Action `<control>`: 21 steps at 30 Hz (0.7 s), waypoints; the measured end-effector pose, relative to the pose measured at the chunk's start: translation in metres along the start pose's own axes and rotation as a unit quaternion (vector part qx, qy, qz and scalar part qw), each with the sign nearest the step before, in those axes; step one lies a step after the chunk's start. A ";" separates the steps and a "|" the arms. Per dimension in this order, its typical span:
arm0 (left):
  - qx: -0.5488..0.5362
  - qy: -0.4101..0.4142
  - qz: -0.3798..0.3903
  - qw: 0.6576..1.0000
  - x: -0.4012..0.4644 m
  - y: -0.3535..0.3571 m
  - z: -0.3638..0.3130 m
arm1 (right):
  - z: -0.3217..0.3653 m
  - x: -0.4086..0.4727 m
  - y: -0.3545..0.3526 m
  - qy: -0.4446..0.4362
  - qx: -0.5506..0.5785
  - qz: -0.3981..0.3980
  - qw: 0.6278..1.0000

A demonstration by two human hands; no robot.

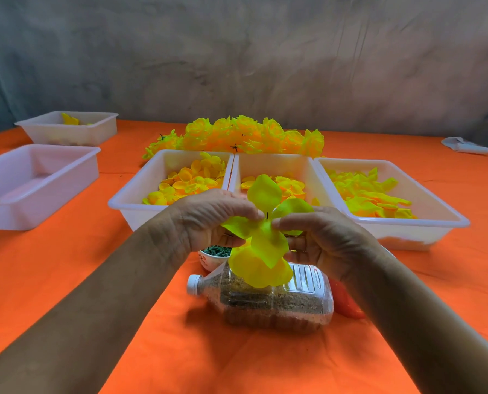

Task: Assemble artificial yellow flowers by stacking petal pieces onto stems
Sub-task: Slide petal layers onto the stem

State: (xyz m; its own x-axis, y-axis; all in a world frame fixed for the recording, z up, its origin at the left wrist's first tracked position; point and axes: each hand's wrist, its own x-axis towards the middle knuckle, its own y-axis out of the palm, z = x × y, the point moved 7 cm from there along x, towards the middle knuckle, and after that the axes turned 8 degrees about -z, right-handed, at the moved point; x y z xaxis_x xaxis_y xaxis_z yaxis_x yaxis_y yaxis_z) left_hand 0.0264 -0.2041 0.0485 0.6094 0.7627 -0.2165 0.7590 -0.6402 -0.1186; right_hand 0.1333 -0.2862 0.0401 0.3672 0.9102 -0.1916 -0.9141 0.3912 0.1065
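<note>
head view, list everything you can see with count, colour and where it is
petal piece: one, yellow-green, held up between both hands over the bottle
bottle: one, clear with white cap, lying on its side at table centre, filled with brownish grains
small bowl: one, white, holding dark green stem pieces, behind the bottle
petal trays: three, white, side by side mid-table, each with loose yellow petals
side trays: two, white, far left; the rear one holds a few yellow petals
finished flowers: a heap, yellow-orange, behind the petal trays
tablecloth: one, orange, covering the table
pale object: one, whitish, far right edge, unclear what
left hand: pinches the petal piece
right hand: pinches the petal piece
</note>
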 end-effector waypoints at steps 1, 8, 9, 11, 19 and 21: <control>0.007 0.001 -0.002 1.000 0.001 0.000 -0.001 | 0.000 0.000 -0.001 -0.006 -0.003 -0.003 1.000; 0.057 -0.002 0.000 0.998 0.003 0.001 -0.004 | 0.000 -0.001 -0.005 -0.033 -0.035 -0.032 0.998; 0.064 -0.004 0.002 0.998 0.003 0.001 -0.002 | -0.001 -0.001 -0.006 -0.032 -0.043 -0.042 0.998; 0.075 -0.006 0.001 0.997 0.003 0.001 0.000 | -0.002 -0.001 -0.008 -0.032 -0.060 -0.056 0.996; 0.099 -0.005 -0.008 0.995 0.004 0.000 0.005 | -0.006 -0.002 -0.006 -0.026 -0.089 -0.056 0.994; 0.108 0.000 -0.008 0.994 0.003 0.001 0.004 | -0.006 -0.003 -0.008 -0.031 -0.089 -0.071 0.993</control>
State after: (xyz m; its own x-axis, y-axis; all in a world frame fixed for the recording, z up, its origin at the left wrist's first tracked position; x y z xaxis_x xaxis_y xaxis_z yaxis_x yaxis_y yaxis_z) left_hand 0.0280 -0.2023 0.0437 0.5971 0.7733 -0.2135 0.7020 -0.6325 -0.3274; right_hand 0.1386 -0.2926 0.0334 0.5002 0.8559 -0.1315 -0.8658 0.4919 -0.0920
